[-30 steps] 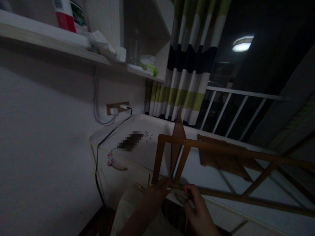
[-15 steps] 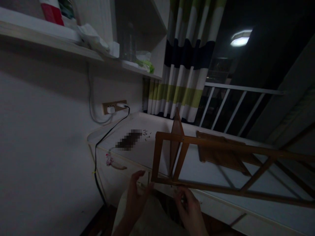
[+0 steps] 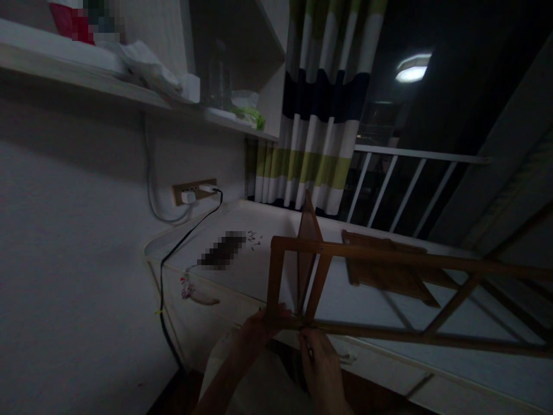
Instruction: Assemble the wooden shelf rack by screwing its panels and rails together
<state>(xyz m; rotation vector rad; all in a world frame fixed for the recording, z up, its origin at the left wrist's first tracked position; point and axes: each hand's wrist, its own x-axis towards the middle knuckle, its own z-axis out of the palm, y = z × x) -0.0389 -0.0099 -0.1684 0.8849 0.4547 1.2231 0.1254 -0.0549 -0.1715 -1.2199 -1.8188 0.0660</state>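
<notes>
A brown wooden frame (image 3: 367,249) lies on its side across the white cabinet top, its near end reaching toward me. My left hand (image 3: 261,327) is closed around the lower near corner of this frame, fingers behind the wood. My right hand (image 3: 320,360) is pinched just under the lower rail, close to the joint with a wooden panel (image 3: 307,251) that stands upright through the frame. Something small and dark shows between the right fingers, too dim to name. Several screws (image 3: 253,237) lie scattered on the cabinet top beyond the frame.
More wooden panels (image 3: 384,268) lie behind the frame. A blurred dark item (image 3: 222,251) rests near the screws. A black cable (image 3: 184,239) runs from the wall socket (image 3: 194,191) over the cabinet edge. A shelf (image 3: 151,95) juts out above; a curtain (image 3: 319,138) hangs behind.
My left hand has moved from open below the frame up onto its corner and closed on it. My right hand has moved slightly left, up against the lower rail.
</notes>
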